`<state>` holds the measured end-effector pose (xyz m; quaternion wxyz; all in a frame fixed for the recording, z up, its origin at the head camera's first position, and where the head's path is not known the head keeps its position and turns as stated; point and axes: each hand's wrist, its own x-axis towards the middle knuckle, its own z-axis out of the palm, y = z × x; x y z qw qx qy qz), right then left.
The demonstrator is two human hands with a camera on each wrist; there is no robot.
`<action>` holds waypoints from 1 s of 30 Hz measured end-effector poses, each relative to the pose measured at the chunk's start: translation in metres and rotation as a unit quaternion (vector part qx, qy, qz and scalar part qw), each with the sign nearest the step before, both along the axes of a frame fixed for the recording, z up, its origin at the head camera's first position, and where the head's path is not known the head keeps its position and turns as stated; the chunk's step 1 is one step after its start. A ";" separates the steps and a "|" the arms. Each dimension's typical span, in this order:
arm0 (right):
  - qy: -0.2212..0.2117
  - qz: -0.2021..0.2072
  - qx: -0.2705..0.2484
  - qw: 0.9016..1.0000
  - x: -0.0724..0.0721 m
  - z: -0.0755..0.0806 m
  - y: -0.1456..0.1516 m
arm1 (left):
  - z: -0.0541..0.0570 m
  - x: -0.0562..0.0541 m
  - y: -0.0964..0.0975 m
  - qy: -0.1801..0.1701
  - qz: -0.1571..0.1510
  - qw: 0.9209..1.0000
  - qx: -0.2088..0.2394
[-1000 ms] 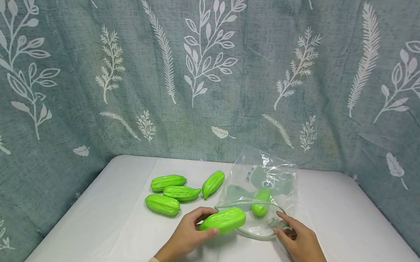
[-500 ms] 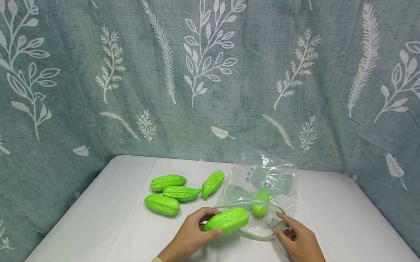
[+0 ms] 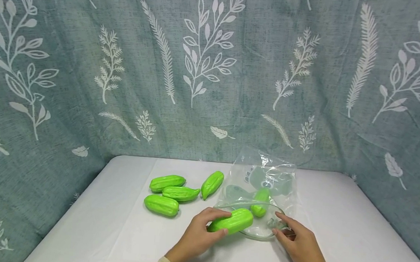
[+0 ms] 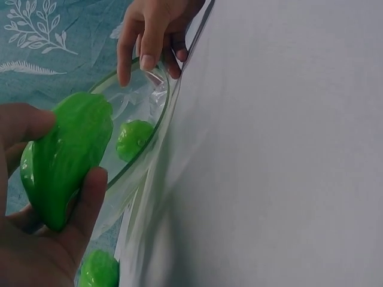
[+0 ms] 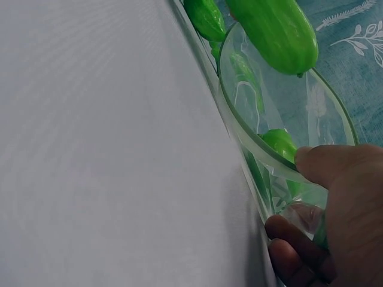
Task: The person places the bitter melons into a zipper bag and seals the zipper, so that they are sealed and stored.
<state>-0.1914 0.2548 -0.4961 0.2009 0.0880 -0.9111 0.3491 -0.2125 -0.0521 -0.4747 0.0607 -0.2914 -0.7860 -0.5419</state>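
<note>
Gripping a green fruit (image 3: pixel 239 220), the left hand (image 3: pixel 202 232) is shown at lower centre in the head view, thumb on the near side and fingers on the far side. The fruit's blunt end projects rightward past the fingertips, overlapping the mouth of a clear bag (image 3: pixel 279 168). The right hand (image 3: pixel 300 241) pinches the bag's rim at its right. A second fruit (image 3: pixel 259 209) lies inside the bag; four loose fruits (image 3: pixel 161 205) lie to its left on the white table (image 3: pixel 113 230), before a leaf-patterned curtain (image 3: pixel 145 60).

Left wrist view: the green fruit sits between thumb and fingers, both in contact with it, its tapered end toward the palm and its other end beyond the grip, beside the open mouth.

Right wrist view: the thumb touches the rim, fingers bent below; the green fruit's end overhangs the opening. Whether it lies within the rim cannot be told.
</note>
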 end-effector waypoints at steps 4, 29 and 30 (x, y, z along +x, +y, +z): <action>-0.005 0.000 0.004 1.000 0.000 0.001 -0.001 | -0.001 0.001 0.004 0.005 0.004 1.000 -0.007; -0.001 0.001 0.006 1.000 -0.001 0.000 0.000 | 0.006 0.002 0.018 -0.021 0.007 0.998 -0.064; -0.001 0.000 0.006 1.000 -0.001 0.000 0.000 | 0.005 0.002 0.018 -0.018 0.006 0.998 -0.065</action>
